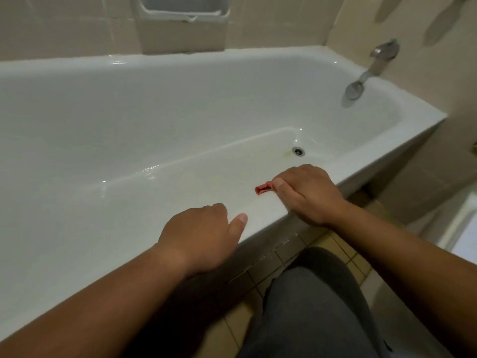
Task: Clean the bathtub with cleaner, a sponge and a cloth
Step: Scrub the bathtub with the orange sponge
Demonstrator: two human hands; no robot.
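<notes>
Our right hand (pixel 307 195) grips a red item (pixel 263 189) on the bathtub (pixel 263 213) rim; our left hand (pixel 201 236) lies nearby, loosely curled, holding nothing.

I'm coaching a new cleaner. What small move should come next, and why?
Probably sweep the right hand, with the red piece it grips, down toward the drain: yellowish staining shows on the bathtub floor there, and the hand sits on the near rim. The left hand holds nothing.
</notes>
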